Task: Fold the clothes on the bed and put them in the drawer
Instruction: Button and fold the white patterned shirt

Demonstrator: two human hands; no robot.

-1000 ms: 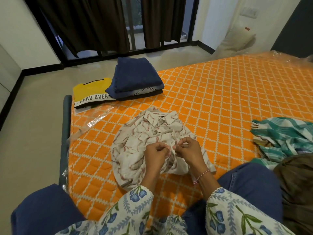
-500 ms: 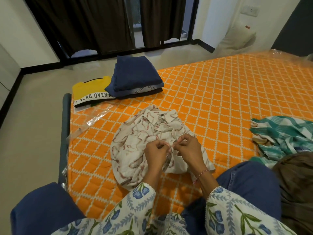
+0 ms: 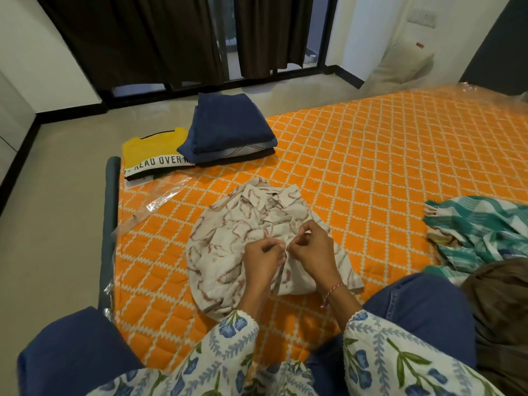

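A crumpled cream shirt [image 3: 228,238] with reddish-brown streaks lies on the orange bed [image 3: 371,172] in front of me, its collar at the far side. My left hand [image 3: 263,260] and my right hand [image 3: 313,247] meet over its front, each pinching the fabric edge between thumb and fingers. A folded navy garment stack [image 3: 228,127] and a folded yellow T-shirt [image 3: 154,152] sit at the bed's far left corner. An unfolded green-and-white striped cloth [image 3: 480,232] lies at the right. No drawer is in view.
A brown garment [image 3: 503,310] is heaped at the right by my knee. Clear plastic wrap [image 3: 160,195] lies near the bed's left edge, along the grey bed frame [image 3: 110,224]. Beyond is bare floor [image 3: 57,195], dark curtains [image 3: 171,32] and a window.
Both hands have stayed at the same spot on the shirt front, with only small finger movements. The view has shifted slightly.
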